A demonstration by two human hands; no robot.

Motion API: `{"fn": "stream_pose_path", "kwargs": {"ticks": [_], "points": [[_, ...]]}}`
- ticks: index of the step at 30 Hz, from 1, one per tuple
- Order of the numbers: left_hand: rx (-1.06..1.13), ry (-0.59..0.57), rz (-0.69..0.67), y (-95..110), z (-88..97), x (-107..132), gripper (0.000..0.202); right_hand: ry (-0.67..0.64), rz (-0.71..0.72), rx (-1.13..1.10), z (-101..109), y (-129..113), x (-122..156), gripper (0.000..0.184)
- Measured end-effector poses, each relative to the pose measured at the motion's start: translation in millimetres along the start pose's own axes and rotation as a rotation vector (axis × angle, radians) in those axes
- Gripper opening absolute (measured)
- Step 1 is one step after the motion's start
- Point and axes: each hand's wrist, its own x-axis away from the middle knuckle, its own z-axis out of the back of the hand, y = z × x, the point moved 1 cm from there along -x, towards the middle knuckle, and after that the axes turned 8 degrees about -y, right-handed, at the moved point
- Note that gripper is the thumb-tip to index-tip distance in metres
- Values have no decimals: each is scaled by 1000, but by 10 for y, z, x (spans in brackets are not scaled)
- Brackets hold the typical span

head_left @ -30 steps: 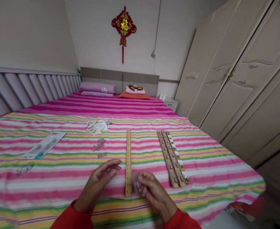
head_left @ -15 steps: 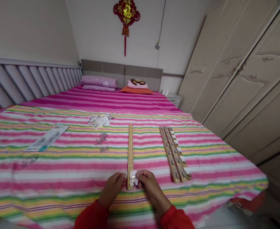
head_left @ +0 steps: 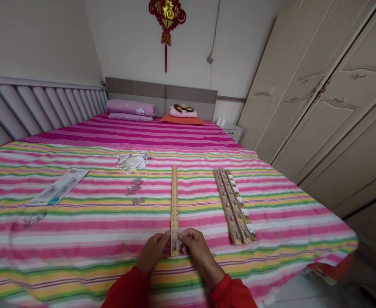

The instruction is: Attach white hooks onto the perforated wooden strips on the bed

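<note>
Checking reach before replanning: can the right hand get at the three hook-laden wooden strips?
Probably yes: only striped bedspread lies between the right hand and the three wooden strips; the perforated strip it touches lies on its other side.

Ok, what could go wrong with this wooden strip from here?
The perforated wooden strip lies on a soft striped bedspread, so pressing with the left hand and right hand might shift or tilt it. The loose metal clips nearby could also get knocked or snag the cloth.

Left hand (head_left: 153,253); right hand (head_left: 198,251) (both curled)
</note>
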Motion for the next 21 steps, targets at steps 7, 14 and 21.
{"fn": "stream_pose_path", "kwargs": {"ticks": [7,14,21], "points": [[-40,51,9,-12,-19,-53,49,38,1,21,-39,14,-15,43],[-160,143,-35,-65,-21,-125,44,52,10,72,-31,99,-67,43],[-214,144,-51,-31,-6,-134,43,61,5,81,-34,102,-53,45]]}}
